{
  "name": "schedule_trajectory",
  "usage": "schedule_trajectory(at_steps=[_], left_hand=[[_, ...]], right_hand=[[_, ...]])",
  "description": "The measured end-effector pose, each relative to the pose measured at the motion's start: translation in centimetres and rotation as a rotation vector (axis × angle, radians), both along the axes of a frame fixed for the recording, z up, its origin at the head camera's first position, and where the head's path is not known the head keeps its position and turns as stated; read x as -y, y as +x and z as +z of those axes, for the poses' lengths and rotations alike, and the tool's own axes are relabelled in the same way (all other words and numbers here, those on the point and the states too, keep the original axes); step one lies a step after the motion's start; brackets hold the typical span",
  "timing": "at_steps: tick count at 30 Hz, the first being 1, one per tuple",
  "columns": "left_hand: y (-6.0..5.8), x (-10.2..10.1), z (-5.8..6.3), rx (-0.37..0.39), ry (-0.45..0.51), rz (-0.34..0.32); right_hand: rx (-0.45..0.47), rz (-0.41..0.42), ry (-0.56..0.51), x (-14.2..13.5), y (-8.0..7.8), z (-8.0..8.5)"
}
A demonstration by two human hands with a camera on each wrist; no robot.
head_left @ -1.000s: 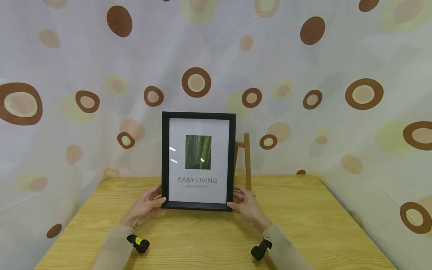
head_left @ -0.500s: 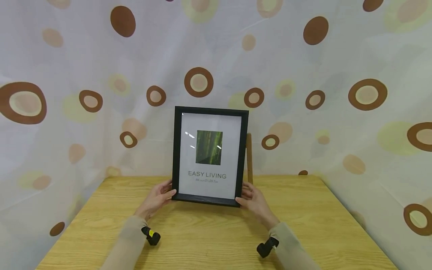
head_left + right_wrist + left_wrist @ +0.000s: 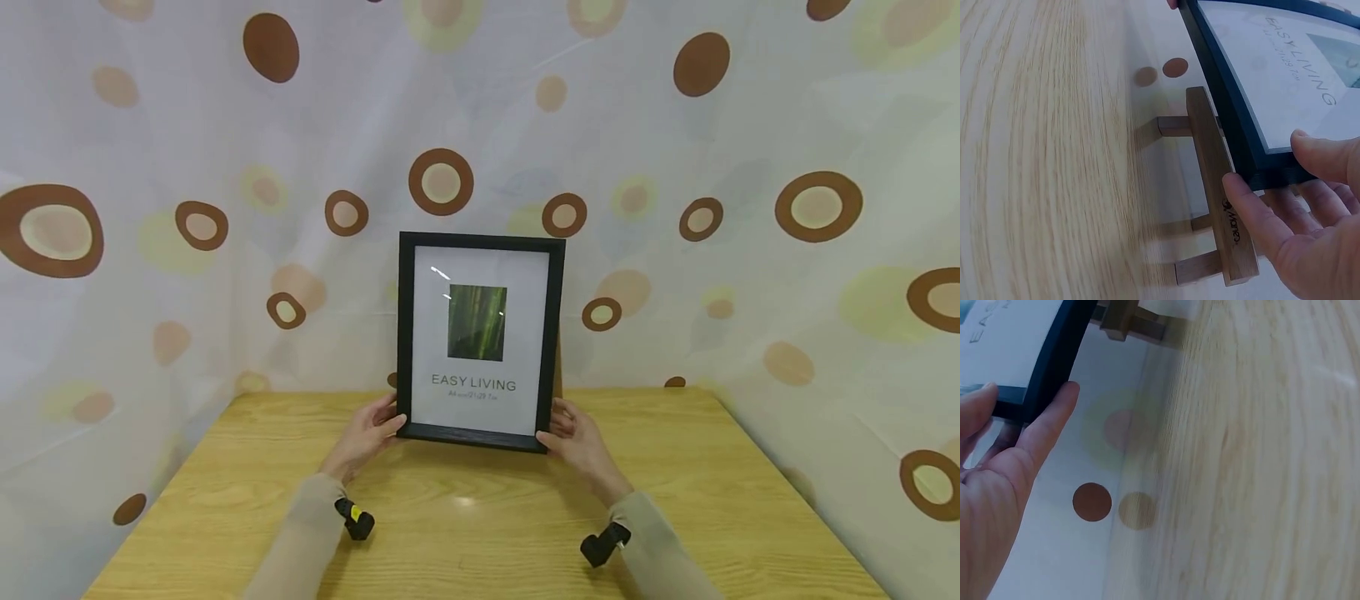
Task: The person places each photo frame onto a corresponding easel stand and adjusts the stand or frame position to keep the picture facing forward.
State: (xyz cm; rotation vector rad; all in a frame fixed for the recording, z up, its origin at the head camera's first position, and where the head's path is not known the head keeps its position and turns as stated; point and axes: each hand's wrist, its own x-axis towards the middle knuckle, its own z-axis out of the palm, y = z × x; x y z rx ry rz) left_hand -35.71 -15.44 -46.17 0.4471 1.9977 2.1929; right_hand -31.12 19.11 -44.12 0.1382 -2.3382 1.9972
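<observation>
A black picture frame (image 3: 480, 434) with a white mat, a small green picture and the words "EASY LIVING" is held up near the back of the table, its bottom tilted slightly down to the right. My left hand (image 3: 367, 432) grips its lower left corner, thumb on the front. At the lower right corner my right hand (image 3: 581, 443) holds it likewise, fingers behind and below. Behind the frame stands a wooden easel (image 3: 1213, 194), mostly hidden in the head view. In the right wrist view, the easel's ledge runs just below the frame's bottom edge, with the frame appearing above it.
The light wooden table (image 3: 465, 533) extends in front of and around the hands. A white curtain (image 3: 480, 108) with brown and pale dots hangs behind the table and along both sides. Small black devices, such as the left wrist camera (image 3: 356, 521), sit on both wrists.
Both hands have carried the picture frame to the right and slightly upward. It now covers nearly all of the easel, whose right side showed clearly a second ago.
</observation>
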Motion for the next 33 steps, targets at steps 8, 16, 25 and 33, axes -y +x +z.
schedule_trajectory(at_steps=[8, 16, 25, 33], left_hand=[[-0.6, -1.6, 0.0, -0.086, -0.096, 0.048], [-1.2, -2.9, 0.5, -0.143, -0.240, 0.107], [-1.9, -4.1, 0.5, -0.169, -0.224, 0.054], [-2.4, -5.4, 1.0, -0.177, -0.228, 0.074]], right_hand=[[0.018, 0.004, -0.036, -0.5, -0.3, 0.2], [0.022, -0.011, -0.056, -1.4, -0.7, 0.2], [0.015, -0.020, -0.064, -2.4, -0.4, -0.1], [0.007, -0.030, -0.077, -3.4, -0.5, -0.1]])
